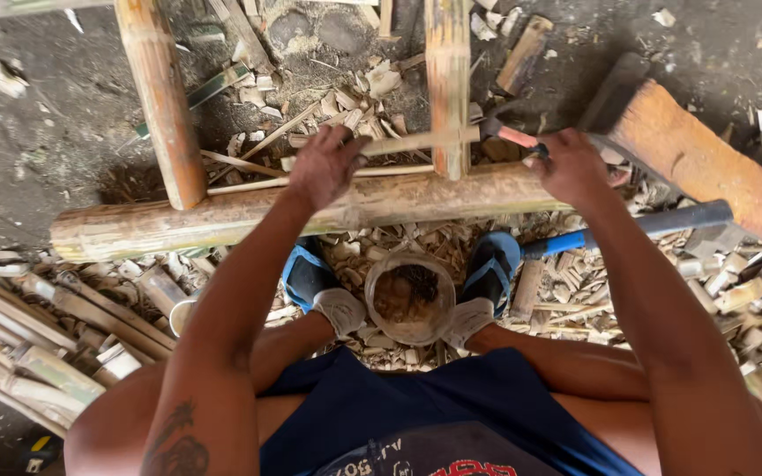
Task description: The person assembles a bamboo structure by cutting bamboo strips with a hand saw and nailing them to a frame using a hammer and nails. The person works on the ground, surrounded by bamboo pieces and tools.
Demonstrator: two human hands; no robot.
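Observation:
My left hand [326, 164] grips a thin bamboo slat [416, 141] that lies crosswise against an upright bamboo pole [448, 84]. My right hand [570, 166] holds a small tool with a reddish handle [513, 134], its dark tip at the right side of that pole. Both hands hover just above a thick horizontal bamboo pole [249, 216] of a frame on the ground. A second upright pole [162, 97] joins the frame at the left.
A plastic cup [409, 298] of small pieces stands between my feet in blue sandals [308, 275]. A blue-handled hammer [628, 227] and a large orange wooden block [707, 163] lie at the right. Bamboo strips [19, 344] pile at the left; chips litter the dirt.

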